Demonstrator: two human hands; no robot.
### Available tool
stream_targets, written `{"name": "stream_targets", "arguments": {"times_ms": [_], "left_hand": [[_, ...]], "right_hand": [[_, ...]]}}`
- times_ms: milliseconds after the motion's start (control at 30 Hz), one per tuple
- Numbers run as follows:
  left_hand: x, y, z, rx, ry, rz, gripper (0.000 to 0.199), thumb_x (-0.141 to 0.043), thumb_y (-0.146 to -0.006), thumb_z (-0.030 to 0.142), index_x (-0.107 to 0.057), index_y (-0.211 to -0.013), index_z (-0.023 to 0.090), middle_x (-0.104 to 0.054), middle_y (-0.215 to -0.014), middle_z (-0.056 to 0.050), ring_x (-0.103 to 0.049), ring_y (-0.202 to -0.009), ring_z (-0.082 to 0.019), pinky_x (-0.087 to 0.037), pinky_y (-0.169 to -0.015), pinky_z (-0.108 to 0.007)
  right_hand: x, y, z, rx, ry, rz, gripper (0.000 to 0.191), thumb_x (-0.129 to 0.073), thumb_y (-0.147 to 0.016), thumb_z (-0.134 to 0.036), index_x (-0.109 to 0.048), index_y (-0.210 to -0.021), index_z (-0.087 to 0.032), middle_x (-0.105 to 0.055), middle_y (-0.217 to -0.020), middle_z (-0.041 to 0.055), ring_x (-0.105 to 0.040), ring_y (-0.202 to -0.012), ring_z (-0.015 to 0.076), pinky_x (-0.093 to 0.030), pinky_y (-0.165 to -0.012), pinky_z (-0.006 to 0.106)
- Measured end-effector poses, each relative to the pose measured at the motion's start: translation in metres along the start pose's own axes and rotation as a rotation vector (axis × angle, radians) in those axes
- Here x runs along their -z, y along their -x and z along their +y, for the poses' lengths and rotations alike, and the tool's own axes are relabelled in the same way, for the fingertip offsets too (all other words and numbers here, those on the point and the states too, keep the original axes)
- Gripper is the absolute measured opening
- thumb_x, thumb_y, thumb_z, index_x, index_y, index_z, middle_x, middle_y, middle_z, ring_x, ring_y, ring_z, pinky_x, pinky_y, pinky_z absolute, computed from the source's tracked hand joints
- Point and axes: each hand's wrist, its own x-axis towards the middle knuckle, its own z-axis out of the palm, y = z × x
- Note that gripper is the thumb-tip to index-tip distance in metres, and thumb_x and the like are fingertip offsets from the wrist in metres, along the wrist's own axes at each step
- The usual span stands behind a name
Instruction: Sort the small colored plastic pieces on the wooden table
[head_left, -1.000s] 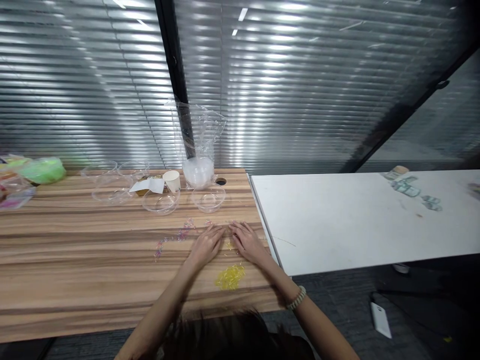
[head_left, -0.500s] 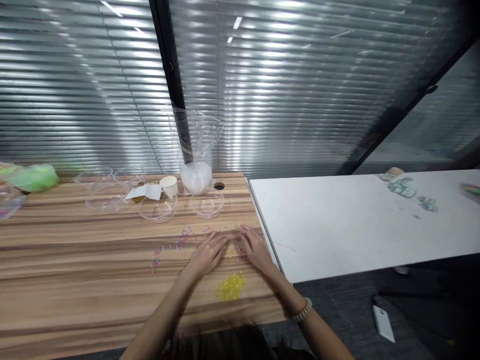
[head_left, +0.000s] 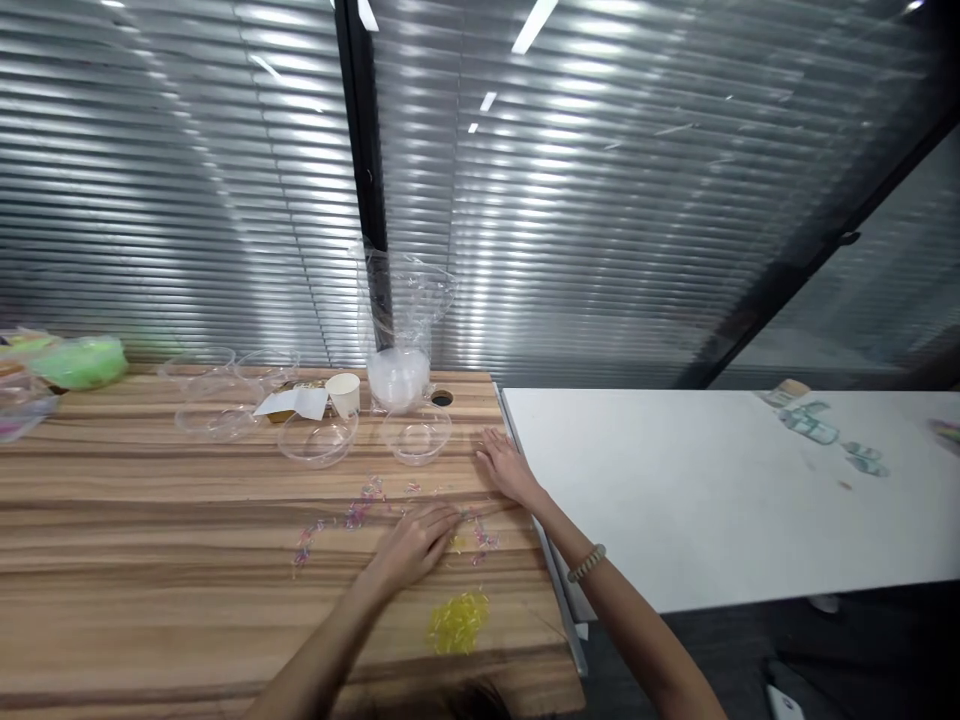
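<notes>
My left hand (head_left: pixel 421 540) rests low over the wooden table, its fingers stretched to the right and the tips beside small scattered beads. Pink and purple beads (head_left: pixel 484 540) lie just right of those fingertips, mixed with a few yellow ones. More pink and purple beads (head_left: pixel 365 502) trail away to the left of the hand. Nearer to me is a pile of yellow beads (head_left: pixel 457 623). Farther forward, at the table's right edge, my right hand (head_left: pixel 505 467) lies with its fingers apart. I see nothing held in it. What is under the left fingers is hidden.
Clear plastic bowls (head_left: pixel 319 440) stand along the back with a paper cup (head_left: pixel 343 394). Behind them is a bag of white material (head_left: pixel 399 378). A bag with green contents (head_left: pixel 88 362) sits at far left. A white table (head_left: pixel 720 500) adjoins on the right.
My right hand has moved forward and away from the left hand, toward the wooden table's right edge. My left hand stays by the beads. The view has tilted up a little.
</notes>
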Motion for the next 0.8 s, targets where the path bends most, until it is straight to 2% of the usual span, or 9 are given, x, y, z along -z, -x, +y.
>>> {"name": "stream_targets", "arguments": {"times_ms": [233,333,500,667,800], "left_hand": [[0.003,-0.002,0.007,0.0,0.027,-0.016,0.037,-0.04,-0.095,0.014,-0.055,-0.128,0.021,-0.063,-0.12,-0.006,-0.057,-0.114,-0.019,-0.048,-0.1,-0.036],[0.006,-0.002,0.01,0.029,0.019,0.009,0.038,-0.041,-0.094,0.014,-0.054,-0.129,0.021,-0.062,-0.122,-0.006,-0.057,-0.114,-0.019,-0.047,-0.101,-0.036],[0.008,-0.001,0.012,0.075,-0.013,0.049,0.038,-0.041,-0.094,0.016,-0.053,-0.13,0.021,-0.062,-0.122,-0.007,-0.058,-0.112,-0.02,-0.049,-0.098,-0.035],[0.008,-0.001,0.013,0.127,-0.017,0.034,0.043,-0.04,-0.095,0.017,-0.044,-0.137,0.021,-0.059,-0.125,-0.008,-0.057,-0.113,-0.021,-0.048,-0.098,-0.035],[0.003,0.003,0.006,0.185,-0.053,0.105,0.043,-0.037,-0.097,0.02,-0.04,-0.14,0.02,-0.059,-0.125,-0.009,-0.056,-0.115,-0.022,-0.048,-0.098,-0.038]], "right_hand": [[-0.017,-0.015,-0.019,0.086,0.064,-0.084,0.045,-0.035,-0.099,-0.035,-0.051,-0.128,-0.004,-0.049,-0.133,0.0238,-0.038,-0.133,0.0294,-0.019,-0.112,0.058],[-0.022,-0.019,-0.03,0.154,0.04,-0.112,0.045,-0.034,-0.1,-0.034,-0.05,-0.129,-0.004,-0.048,-0.134,0.0231,-0.04,-0.132,0.029,-0.024,-0.112,0.055],[-0.03,-0.02,-0.04,0.247,-0.036,-0.128,0.043,-0.032,-0.101,-0.031,-0.046,-0.134,-0.008,-0.046,-0.138,0.0178,-0.043,-0.131,0.0243,-0.038,-0.108,0.044],[-0.03,-0.021,-0.048,0.315,-0.129,-0.133,0.044,-0.037,-0.1,-0.031,-0.043,-0.139,-0.013,-0.044,-0.141,0.0118,-0.041,-0.132,0.0212,-0.037,-0.11,0.04],[-0.025,-0.025,-0.051,0.351,-0.185,-0.13,0.038,-0.033,-0.1,-0.023,-0.053,-0.132,-0.016,-0.052,-0.135,0.0072,-0.047,-0.127,0.0187,-0.039,-0.109,0.039]]}}
